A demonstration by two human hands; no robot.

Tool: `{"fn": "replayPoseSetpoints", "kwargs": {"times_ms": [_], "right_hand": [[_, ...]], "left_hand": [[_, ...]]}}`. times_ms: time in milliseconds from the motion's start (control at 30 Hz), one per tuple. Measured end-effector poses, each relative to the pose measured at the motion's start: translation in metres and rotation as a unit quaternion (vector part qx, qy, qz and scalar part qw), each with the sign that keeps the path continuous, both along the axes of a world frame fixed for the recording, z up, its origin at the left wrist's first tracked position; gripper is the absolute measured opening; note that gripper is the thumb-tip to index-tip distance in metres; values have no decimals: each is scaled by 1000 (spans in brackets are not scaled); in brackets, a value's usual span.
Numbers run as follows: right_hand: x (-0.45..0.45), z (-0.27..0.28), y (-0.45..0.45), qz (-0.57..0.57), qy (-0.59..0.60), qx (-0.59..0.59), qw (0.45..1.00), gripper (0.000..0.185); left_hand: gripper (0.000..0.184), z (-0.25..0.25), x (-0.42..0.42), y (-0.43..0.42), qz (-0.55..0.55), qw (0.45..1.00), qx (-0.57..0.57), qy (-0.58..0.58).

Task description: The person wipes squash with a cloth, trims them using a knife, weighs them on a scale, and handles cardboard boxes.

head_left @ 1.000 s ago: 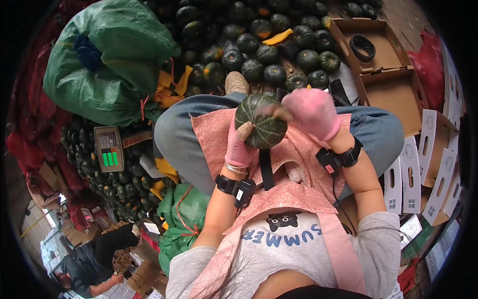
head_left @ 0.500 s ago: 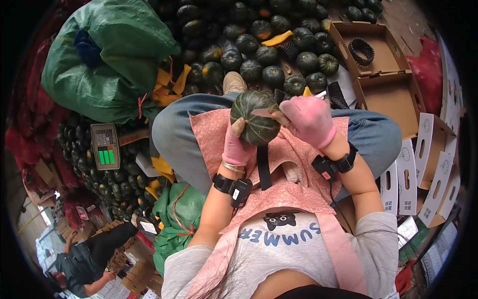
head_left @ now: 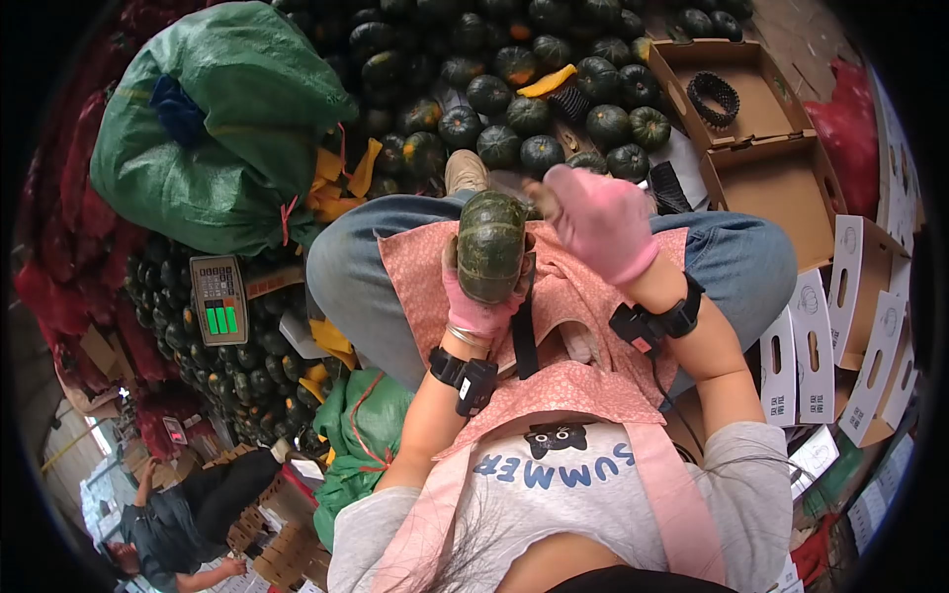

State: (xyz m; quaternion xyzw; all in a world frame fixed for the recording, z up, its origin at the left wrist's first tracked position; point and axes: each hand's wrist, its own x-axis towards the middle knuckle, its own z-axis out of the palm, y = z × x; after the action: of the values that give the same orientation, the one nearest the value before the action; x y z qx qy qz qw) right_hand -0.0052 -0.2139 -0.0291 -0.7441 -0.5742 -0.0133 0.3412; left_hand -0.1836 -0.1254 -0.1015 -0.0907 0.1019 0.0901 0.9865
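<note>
My left hand (head_left: 481,314), in a pink fingerless glove, cups a dark green pumpkin (head_left: 491,247) from below, above my lap. The pumpkin is turned so that its ribbed side faces up. My right hand (head_left: 605,222), in a matching pink glove, is closed just right of the pumpkin and apart from it. A thin knife blade (head_left: 511,182) seems to stick out leftward from its fingers, smeared by motion. The knife's handle is hidden in the fist. A pink apron (head_left: 415,262) lies across my lap under both hands.
Many green pumpkins (head_left: 524,117) are heaped ahead. On the left are a stuffed green sack (head_left: 227,119) and a scale (head_left: 219,301). Open cardboard trays (head_left: 766,193) and printed white boxes (head_left: 813,346) stand on the right. Another person (head_left: 168,524) is at lower left.
My left hand has tipped the pumpkin from stem end facing me to its side. My right hand with the blade has drawn away from the pumpkin's surface and slightly up.
</note>
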Motion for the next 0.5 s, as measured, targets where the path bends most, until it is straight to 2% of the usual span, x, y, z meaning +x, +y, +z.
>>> {"fn": "replayPoseSetpoints", "kwargs": {"times_ms": [33,67,100,167,200,300,333,400,467,500], "right_hand": [[-5,5,1,41,26,69,996,22],[-9,8,1,90,-13,37,995,23],[-10,4,2,52,-6,-3,999,22],[-6,-16,3,-26,8,-81,996,21],[0,-16,7,-47,-33,-123,991,19],[-12,0,3,-39,67,32,996,18],[-14,2,3,26,69,81,994,16],[-21,0,3,49,76,69,994,15],[-21,-15,6,27,127,48,990,15],[-15,-12,7,-31,46,-13,998,20]], "left_hand": [[73,-3,-1,-1,-6,1000,-6,-19],[68,-5,-2,-5,8,1000,-12,17],[64,-5,-3,-10,22,998,-16,53],[57,-2,-4,-8,-40,993,-96,55],[48,13,4,-9,-53,993,-87,55],[44,6,3,-11,-34,995,-75,48],[43,2,1,-13,-24,995,-81,59],[41,0,-4,-15,-9,985,-113,128],[34,1,-3,-14,-29,992,-110,59],[30,4,1,-13,-39,993,-108,21]]}}
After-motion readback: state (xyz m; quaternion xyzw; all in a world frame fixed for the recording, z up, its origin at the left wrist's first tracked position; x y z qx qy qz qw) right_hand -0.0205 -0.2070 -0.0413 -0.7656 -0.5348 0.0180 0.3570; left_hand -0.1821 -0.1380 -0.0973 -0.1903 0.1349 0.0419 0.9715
